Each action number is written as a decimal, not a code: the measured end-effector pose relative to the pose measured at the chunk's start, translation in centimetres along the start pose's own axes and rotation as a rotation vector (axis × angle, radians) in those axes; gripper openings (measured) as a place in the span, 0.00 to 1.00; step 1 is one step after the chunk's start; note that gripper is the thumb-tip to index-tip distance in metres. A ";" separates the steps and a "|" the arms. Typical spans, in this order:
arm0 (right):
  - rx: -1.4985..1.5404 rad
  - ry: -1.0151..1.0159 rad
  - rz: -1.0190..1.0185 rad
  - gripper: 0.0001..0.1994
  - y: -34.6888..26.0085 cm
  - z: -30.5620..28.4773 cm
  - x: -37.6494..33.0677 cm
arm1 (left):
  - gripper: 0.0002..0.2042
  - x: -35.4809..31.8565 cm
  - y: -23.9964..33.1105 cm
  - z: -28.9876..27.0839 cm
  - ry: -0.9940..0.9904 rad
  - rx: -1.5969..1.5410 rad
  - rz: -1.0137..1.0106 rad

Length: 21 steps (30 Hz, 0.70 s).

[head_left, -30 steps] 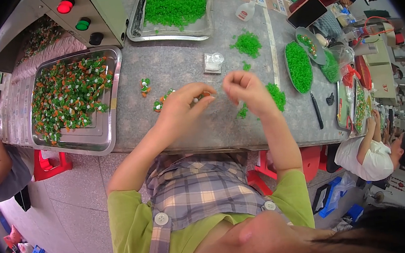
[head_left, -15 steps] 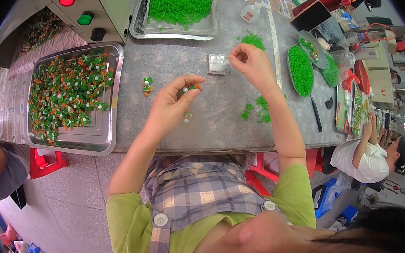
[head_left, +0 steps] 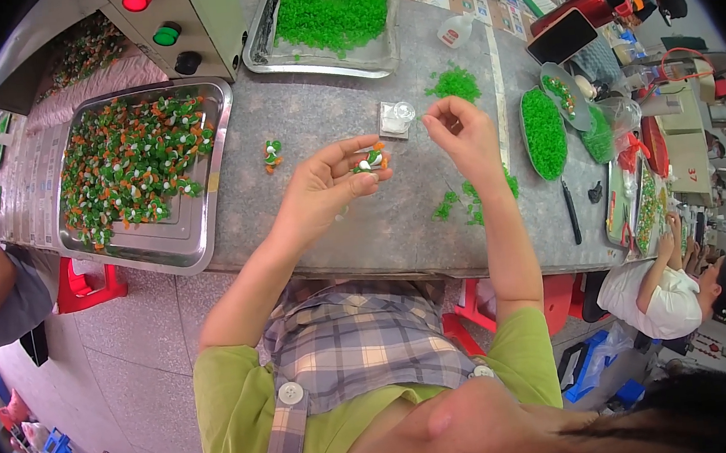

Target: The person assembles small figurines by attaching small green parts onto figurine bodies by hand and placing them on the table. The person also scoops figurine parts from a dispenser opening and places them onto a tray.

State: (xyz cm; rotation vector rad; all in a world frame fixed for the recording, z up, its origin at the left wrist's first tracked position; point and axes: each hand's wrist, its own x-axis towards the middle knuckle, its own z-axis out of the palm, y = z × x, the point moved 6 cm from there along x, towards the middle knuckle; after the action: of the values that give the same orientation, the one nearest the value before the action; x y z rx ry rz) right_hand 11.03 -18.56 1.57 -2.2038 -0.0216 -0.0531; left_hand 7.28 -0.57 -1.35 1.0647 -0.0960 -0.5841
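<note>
My left hand (head_left: pixel 317 189) is raised over the grey table, thumb and fingers closed on a small green, white and orange figurine (head_left: pixel 372 161). Just right of a small clear round dish (head_left: pixel 403 112) on a white square block (head_left: pixel 392 128), my right hand (head_left: pixel 466 138) has its thumb and forefinger pinched together. Whatever those fingertips hold is too small to make out. A similar figurine (head_left: pixel 272 155) lies on the table left of my left hand. Tiny green pieces (head_left: pixel 454 85) are heaped beyond my right hand, and more loose green pieces (head_left: pixel 471 207) lie beside its wrist.
A metal tray (head_left: pixel 179 235) of many figurines stands left, beside a machine (head_left: pixel 204 23) with buttons. Another tray (head_left: pixel 313 70) of green pieces is at the back. To the right are an oval dish (head_left: pixel 544 135), a black pen-like tool (head_left: pixel 571 211), a phone (head_left: pixel 561 33) and a co-worker (head_left: pixel 658 294).
My left hand has turned the figurine so more of it shows between the fingers. My right hand has drawn slightly away from the clear dish, toward me.
</note>
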 end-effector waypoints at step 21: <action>0.833 -0.239 0.112 0.03 -1.6 2.8 -5.2 | 0.28 -0.4 -0.9 1.9 -0.064 0.625 0.019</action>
State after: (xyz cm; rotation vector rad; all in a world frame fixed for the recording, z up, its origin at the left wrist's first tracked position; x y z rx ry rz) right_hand 5.87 -15.36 0.95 -1.3642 -0.0438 0.2423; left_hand 5.94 -2.20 -1.11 1.6472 -0.3611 -0.5850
